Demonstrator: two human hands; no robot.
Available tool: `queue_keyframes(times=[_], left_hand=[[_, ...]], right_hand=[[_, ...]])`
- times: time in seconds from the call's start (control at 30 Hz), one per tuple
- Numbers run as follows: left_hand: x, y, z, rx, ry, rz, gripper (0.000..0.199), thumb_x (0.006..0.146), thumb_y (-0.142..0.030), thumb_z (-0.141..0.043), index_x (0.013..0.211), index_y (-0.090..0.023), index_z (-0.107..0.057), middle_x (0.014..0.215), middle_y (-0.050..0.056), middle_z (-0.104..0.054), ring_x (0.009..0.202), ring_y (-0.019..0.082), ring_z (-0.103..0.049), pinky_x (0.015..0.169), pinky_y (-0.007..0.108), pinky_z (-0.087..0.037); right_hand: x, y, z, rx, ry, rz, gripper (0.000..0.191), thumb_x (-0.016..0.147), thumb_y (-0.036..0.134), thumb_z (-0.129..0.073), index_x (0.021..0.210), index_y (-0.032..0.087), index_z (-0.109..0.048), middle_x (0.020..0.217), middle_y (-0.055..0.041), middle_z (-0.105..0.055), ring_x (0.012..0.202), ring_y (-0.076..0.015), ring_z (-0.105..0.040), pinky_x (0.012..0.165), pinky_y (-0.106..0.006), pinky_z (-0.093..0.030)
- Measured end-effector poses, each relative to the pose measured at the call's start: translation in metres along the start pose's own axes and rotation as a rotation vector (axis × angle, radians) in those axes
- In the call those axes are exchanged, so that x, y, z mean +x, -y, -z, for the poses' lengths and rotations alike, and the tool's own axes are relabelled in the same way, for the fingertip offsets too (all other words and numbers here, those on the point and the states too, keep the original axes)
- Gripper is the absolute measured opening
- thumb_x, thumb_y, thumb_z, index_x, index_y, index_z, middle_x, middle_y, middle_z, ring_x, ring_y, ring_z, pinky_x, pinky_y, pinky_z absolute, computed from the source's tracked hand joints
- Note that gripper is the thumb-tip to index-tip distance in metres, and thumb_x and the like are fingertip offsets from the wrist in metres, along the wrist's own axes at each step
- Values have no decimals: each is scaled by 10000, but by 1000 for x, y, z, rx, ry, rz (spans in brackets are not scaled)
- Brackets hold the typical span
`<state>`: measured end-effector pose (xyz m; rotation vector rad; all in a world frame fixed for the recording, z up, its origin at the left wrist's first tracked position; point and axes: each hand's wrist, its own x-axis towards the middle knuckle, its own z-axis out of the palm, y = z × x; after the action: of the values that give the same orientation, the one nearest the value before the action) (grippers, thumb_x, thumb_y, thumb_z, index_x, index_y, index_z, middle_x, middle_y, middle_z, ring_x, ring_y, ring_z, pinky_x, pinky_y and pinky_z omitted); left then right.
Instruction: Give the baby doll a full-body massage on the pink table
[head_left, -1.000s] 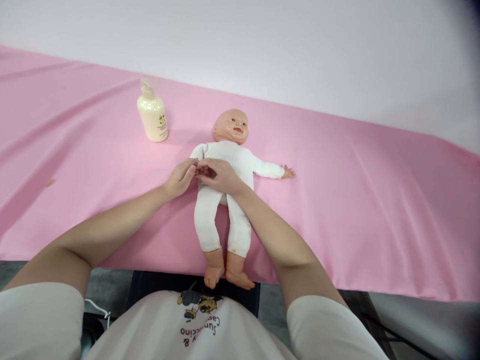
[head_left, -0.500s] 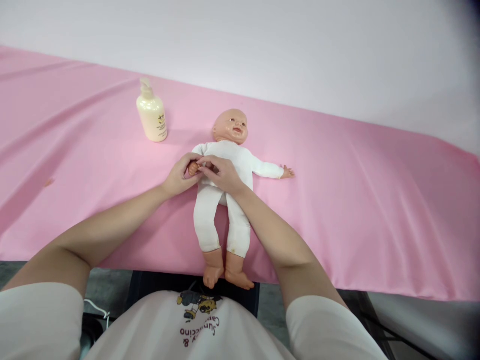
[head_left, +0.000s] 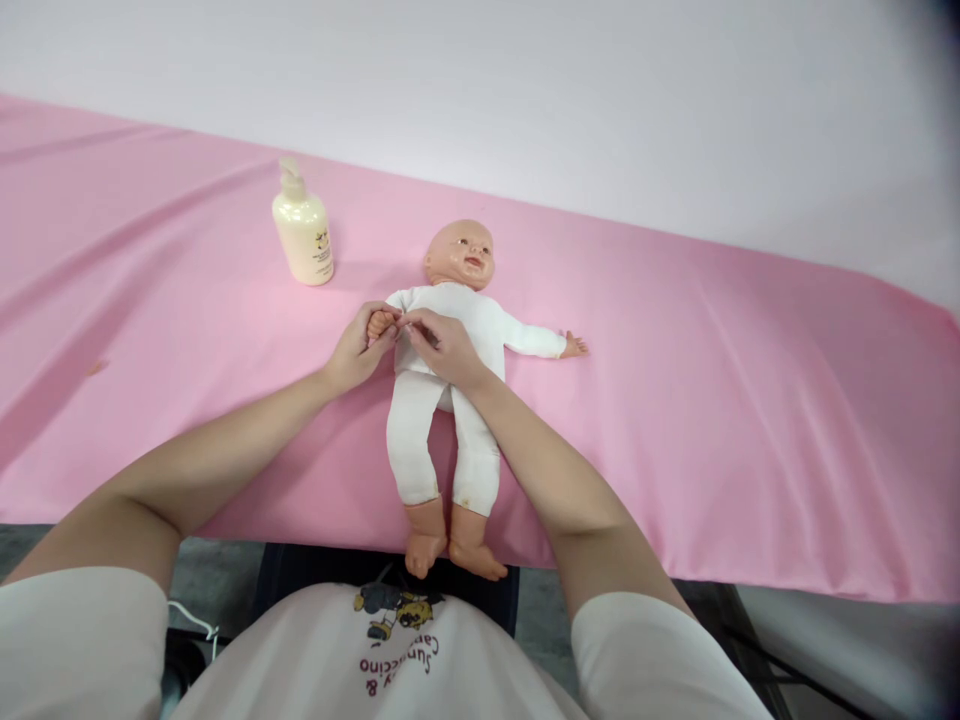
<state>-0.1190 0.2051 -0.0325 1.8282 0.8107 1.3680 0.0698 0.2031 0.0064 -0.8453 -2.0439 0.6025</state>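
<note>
A baby doll (head_left: 474, 325) in a white cloth suit lies face up on the pink-covered table, bare feet over the near edge. My left hand (head_left: 355, 348) is wrapped around the doll's hand (head_left: 380, 324), whose small curled fingers show between my thumb and fingers. From the other side, my right hand (head_left: 444, 345) reaches over the doll's belly, thumb and fingertips pinched at the edge of that same doll's hand. The exact spot they grip is partly hidden. The doll's other arm (head_left: 536, 338) stretches out to the right, fingers spread.
A cream pump bottle (head_left: 306, 235) stands upright behind and left of the doll. The pink cloth (head_left: 712, 420) has folds and hangs over the table's near edge. A white wall (head_left: 525, 90) rises behind. A white cable (head_left: 193, 618) shows below at left.
My right fingertips have drawn back slightly from across the doll's hand to its edge, so more of its little fingers show. The doll's hand has tilted slightly upward in my left hand.
</note>
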Motion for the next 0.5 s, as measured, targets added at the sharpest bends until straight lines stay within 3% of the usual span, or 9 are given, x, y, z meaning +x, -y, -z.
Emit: queue_keyframes(times=[0.3, 0.5], left_hand=[[1, -3, 2, -33, -28, 38, 365, 983, -532, -545, 1145, -206, -538, 1135, 102, -678, 1017, 173, -655, 946, 345, -535], [1, -2, 3, -12, -29, 75, 335, 920, -520, -633, 1027, -203, -624, 952, 60, -695, 887, 177, -653, 840, 331, -537]], right_hand=[[2, 0, 0, -26, 48, -21, 204, 961, 273, -467, 975, 181, -649, 761, 0, -633, 638, -112, -501, 664, -247, -388], [3, -1, -1, -18, 68, -17, 209, 937, 256, -477, 960, 167, -664, 783, -9, -656, 635, -111, -502, 667, -251, -389]])
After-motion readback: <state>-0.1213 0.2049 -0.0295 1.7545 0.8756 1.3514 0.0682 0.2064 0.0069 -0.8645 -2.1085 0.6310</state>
